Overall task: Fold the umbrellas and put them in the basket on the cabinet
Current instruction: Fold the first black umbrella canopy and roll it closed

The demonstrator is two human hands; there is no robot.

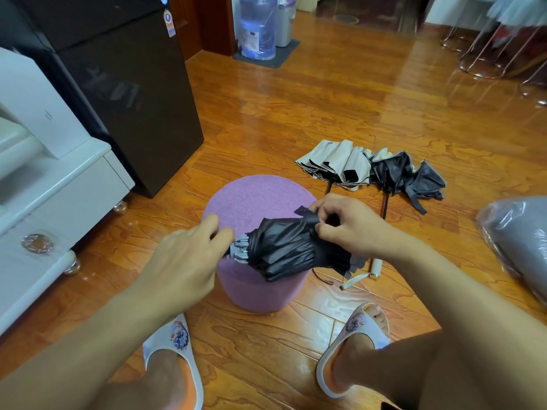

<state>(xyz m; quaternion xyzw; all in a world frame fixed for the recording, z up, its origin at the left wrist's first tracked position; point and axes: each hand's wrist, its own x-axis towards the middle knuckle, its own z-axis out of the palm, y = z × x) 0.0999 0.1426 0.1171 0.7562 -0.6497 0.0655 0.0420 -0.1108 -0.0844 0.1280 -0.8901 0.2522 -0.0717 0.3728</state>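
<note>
- The left hand (189, 255) pinches the grey ribbed end of a black umbrella (284, 250); the right hand (349, 223) pinches its strap (307, 213) against the bunched cloth.
- The umbrella lies tilted above a round pink stool (254, 202) with a grainy top.
- The floor (325, 108) is glossy orange wood planks.
- 2 more umbrellas lie collapsed on it beyond the stool: a beige umbrella (337, 164), pleated, touching a crumpled dark umbrella (408, 176).
- A white cabinet (59, 184) stands left, beside a dark fridge (127, 84).
- A water jug (257, 25) stands far back.
</note>
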